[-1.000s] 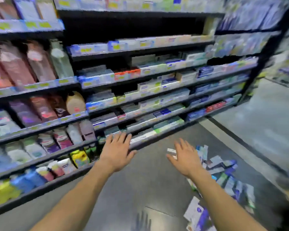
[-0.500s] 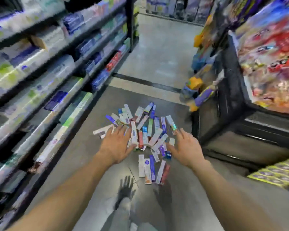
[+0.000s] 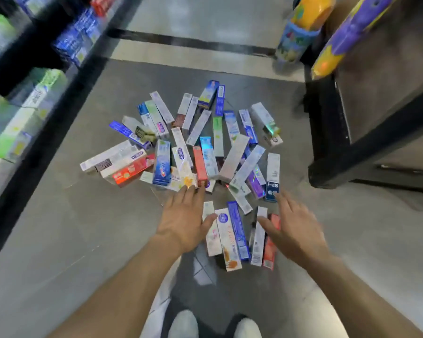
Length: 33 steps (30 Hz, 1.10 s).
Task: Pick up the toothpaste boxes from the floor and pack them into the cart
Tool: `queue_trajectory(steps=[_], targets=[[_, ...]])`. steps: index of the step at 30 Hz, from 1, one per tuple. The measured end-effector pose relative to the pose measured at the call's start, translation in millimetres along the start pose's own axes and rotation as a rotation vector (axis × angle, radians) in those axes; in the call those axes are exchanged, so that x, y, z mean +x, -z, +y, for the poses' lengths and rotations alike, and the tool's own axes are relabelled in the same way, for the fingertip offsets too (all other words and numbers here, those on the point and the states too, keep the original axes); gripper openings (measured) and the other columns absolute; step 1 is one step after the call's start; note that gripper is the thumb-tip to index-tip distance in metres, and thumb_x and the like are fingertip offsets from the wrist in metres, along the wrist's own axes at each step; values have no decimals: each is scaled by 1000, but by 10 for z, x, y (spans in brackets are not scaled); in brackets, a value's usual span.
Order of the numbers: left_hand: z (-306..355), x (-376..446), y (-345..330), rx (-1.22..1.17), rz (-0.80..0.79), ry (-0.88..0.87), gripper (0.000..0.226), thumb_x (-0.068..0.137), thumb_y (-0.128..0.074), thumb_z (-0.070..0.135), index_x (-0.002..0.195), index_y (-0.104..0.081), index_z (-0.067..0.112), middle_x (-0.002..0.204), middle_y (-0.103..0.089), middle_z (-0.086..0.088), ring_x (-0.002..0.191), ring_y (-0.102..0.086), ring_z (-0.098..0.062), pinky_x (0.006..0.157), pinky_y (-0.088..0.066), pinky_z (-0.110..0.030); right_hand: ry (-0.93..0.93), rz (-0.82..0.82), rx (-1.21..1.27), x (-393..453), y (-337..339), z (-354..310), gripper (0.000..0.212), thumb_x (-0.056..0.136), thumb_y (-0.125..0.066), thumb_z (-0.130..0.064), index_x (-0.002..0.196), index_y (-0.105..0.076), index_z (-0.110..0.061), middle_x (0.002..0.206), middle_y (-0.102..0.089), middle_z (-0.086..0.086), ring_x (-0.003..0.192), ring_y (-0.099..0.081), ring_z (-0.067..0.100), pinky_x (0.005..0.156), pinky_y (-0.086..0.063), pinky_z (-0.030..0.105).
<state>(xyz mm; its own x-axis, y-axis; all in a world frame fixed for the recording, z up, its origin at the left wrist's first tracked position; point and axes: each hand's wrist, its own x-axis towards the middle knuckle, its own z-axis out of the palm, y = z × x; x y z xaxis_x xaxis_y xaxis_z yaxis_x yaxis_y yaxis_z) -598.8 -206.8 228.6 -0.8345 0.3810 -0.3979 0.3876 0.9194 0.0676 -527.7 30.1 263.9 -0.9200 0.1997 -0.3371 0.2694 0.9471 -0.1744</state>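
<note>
A: Left to right, please.

B: Shelves (image 3: 22,113) on the left. Left hand (image 3: 183,218) over the floor (image 3: 59,228), fingers apart, holding nothing. Boxes (image 3: 195,147) scattered mid-aisle. Right hand (image 3: 293,225) likewise spread and empty. Black frame (image 3: 327,132) on the right; possibly the cart, I cannot tell.

A: Progress?

B: None packed, by my judgement. All pickups remain.
</note>
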Motion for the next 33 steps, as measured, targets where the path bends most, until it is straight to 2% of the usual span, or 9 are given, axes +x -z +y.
queue_trajectory(steps=[5,8,11,15,18,22,28,33], targets=[[-114,811,-1444,3,68,-32,79,101,-25,64,161,-8,15,168,-12,-9,155,-9,-25,126,-8,-42,92,-13,-67,659,-1619,246,79,94,-39,-68,157,-24,-23,168,-18,4,147,-32,27,114,-35,44],[-224,1108,-2012,5,83,-52,81,101,-25,63,161,-3,13,169,-7,-9,156,-7,-24,126,-6,-40,157,19,-147,971,-2194,341,85,89,-29,-72,157,-26,-20,167,-19,7,148,-32,29,113,-33,45],[-351,1282,-2377,29,105,-72,80,101,-25,62,161,0,14,169,-5,-9,156,-3,-22,126,-4,-40,213,69,-147,1195,-2575,422,82,96,-39,-68,158,-24,-16,167,-19,9,152,-23,29,119,-24,44],[-442,1364,-2574,37,126,-73,80,102,-24,61,161,-4,12,169,-7,-10,156,-5,-23,127,-3,-39,209,91,-124,1314,-2714,455,82,96,-42,-66,159,-21,-16,167,-20,10,152,-21,27,121,-21,41],[-432,1283,-2618,31,142,-104,80,101,-25,63,161,-7,12,169,-9,-10,156,-6,-24,127,-4,-39,178,88,-23,1230,-2712,415,77,97,-47,-60,156,-26,-14,160,-32,10,145,-33,27,115,-32,41],[-412,1120,-2685,-15,133,-92,79,101,-25,63,161,-6,15,168,-12,-9,156,-8,-24,127,-6,-41,98,10,183,1039,-2865,393,66,97,-54,-52,150,-32,-18,141,-49,9,127,-50,26,99,-47,41],[-311,983,-2906,-122,125,-73,79,100,-29,63,161,-10,17,168,-15,-9,155,-11,-23,126,-12,-42,-54,12,494,939,-3166,287,53,95,-65,-34,140,-44,-13,130,-61,11,116,-59,29,92,-49,39],[-290,944,-3005,-251,119,-16,81,99,-34,65,159,-16,14,165,-25,-8,151,-25,-24,124,-23,-41,-165,-47,625,990,-3183,285,48,96,-67,-29,135,-48,-10,126,-64,9,111,-63,27,80,-48,30]])
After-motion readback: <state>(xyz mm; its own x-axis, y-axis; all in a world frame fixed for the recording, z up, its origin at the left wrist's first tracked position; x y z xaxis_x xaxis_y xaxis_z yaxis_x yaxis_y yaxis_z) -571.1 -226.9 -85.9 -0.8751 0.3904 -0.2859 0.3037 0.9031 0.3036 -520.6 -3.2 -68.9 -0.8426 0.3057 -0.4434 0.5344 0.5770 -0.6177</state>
